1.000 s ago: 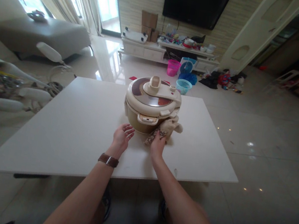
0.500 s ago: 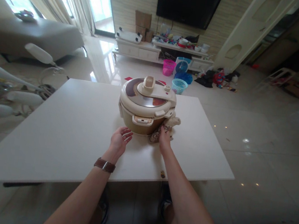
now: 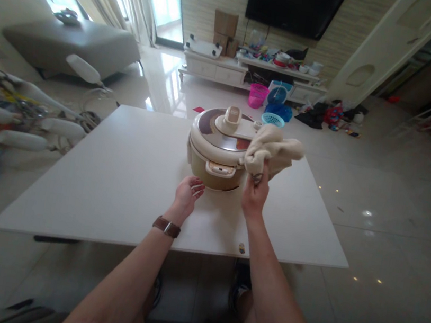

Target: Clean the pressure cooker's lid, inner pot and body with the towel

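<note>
A beige electric pressure cooker with a brown-and-cream lid stands on the white table. My right hand is closed on a cream cloth, holding it up beside the cooker's right side, level with the lid. My left hand rests on the table just in front of the cooker's lower left, fingers loosely spread and holding nothing. A brown watch strap circles my left wrist.
A drying rack with white bars stands left of the table. A grey sofa lies beyond it. A cluttered white TV cabinet, pink basket and blue basket sit behind. Shiny tiled floor surrounds the table.
My right hand has lifted the cloth from the tabletop at the cooker's base up to lid height. My left hand has stayed in place by the cooker.
</note>
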Available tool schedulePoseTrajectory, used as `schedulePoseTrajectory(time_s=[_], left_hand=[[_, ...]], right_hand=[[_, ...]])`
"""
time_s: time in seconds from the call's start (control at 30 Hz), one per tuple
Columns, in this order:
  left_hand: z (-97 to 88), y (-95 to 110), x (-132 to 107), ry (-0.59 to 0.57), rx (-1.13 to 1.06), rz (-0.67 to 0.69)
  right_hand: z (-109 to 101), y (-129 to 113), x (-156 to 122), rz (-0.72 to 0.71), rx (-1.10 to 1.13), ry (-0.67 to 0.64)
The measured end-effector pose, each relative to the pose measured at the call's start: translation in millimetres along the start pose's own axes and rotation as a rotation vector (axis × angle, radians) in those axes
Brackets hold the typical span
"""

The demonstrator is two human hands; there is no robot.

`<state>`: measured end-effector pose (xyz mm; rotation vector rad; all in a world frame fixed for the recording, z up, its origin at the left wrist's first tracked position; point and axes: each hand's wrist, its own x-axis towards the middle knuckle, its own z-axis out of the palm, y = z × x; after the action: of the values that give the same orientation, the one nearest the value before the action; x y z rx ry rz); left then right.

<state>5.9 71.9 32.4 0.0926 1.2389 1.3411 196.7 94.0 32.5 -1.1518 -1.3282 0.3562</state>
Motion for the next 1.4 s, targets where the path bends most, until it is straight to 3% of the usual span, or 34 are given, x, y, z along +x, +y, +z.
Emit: schedulePoseTrajectory(time_s=[0.07, 0.17, 0.4, 0.63, 0.87, 0.97, 1.07, 1.17, 1.3, 1.4], left_hand=[[0.2, -1, 1, -0.003, 0.008, 0.003], [0.4, -3, 1, -0.019, 0.021, 0.009], [-0.5, -8, -4, -0.077, 0.029, 0.006], [-6.4, 2, -9, -0.149, -0.006, 0.016], [-13.3, 12, -13, -0.164, -0.023, 0.008], [-17.8, 19, -14, -0.160, -0.028, 0.010], [-22.2, 25, -15, -0.167, -0.056, 0.024], [-24.1, 27, -16, -0.167, -0.076, 0.029], [-23.6, 23, -18, -0.182, -0.074, 0.031], [-22.9, 19, -17, -0.210, -0.026, 0.049]], right_hand=[[0, 0, -1, -0.099, -0.099, -0.083], [-2, 8, 3, -0.157, -0.183, -0.108], [-15, 4, 4, -0.011, -0.244, -0.030], [-14, -20, -9, -0.301, -0.566, -0.289], [3, -41, 44, -0.216, -0.648, -0.296], [3, -48, 53, -0.199, -0.654, -0.337], [-1, -49, 33, -0.239, -0.600, -0.365], [-5, -42, -4, -0.211, -0.428, -0.314], [-6, -27, -55, -0.035, -0.194, -0.244], [-2, -14, -78, 0.246, -0.073, -0.140]])
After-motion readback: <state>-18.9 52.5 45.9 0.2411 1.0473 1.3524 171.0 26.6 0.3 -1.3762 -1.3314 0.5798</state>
